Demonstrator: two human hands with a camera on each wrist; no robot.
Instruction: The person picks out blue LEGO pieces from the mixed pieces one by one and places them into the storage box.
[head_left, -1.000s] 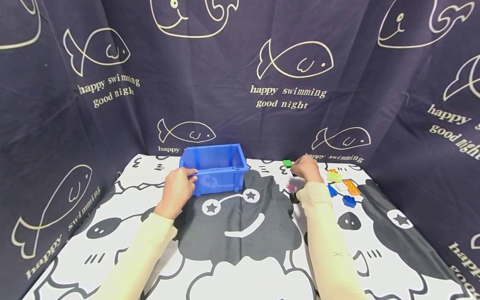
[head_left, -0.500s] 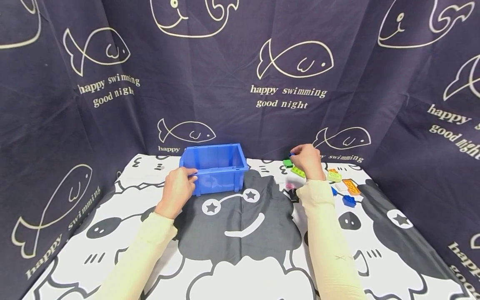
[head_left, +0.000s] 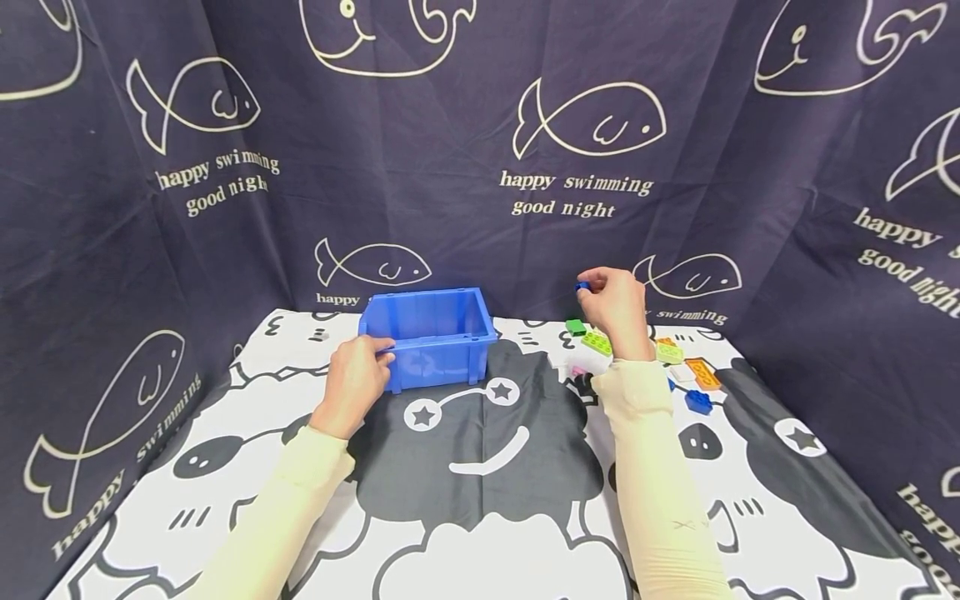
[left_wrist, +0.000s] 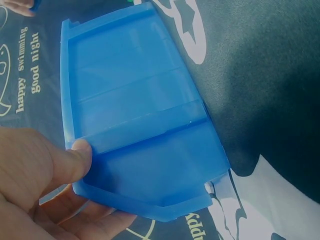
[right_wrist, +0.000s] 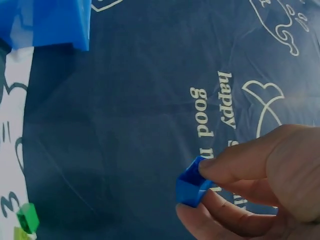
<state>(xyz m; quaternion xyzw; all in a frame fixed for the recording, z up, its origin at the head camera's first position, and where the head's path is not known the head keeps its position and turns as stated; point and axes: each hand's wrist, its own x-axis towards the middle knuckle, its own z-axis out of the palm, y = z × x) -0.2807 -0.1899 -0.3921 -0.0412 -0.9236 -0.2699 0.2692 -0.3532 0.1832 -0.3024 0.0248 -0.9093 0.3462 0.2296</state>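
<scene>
At the left front corner of a blue plastic bin (head_left: 438, 365), my left hand (head_left: 351, 382) pinches the rim; in the left wrist view the thumb lies over the rim and the other fingers are behind it. The bin stands upright on the cloth, and its floor is hidden from the head view. My right hand (head_left: 618, 310) is raised above the table, pinching a small blue toy brick (right_wrist: 189, 189) between thumb and fingers. Its hollow side shows in the right wrist view. Below that hand lie a green brick (head_left: 576, 327) and a lime brick (head_left: 597, 343).
Right of the right forearm lie a pale lime brick (head_left: 669, 354), an orange brick (head_left: 702, 374), a white piece (head_left: 681, 373) and a blue brick (head_left: 698, 402). A pink piece (head_left: 578, 370) sits left of the forearm. A dark printed curtain (head_left: 480, 167) hangs behind the table.
My right hand has risen from among the bricks with the blue brick in its fingers, uncovering the lime brick. The left hand and the bin have stayed in place.
</scene>
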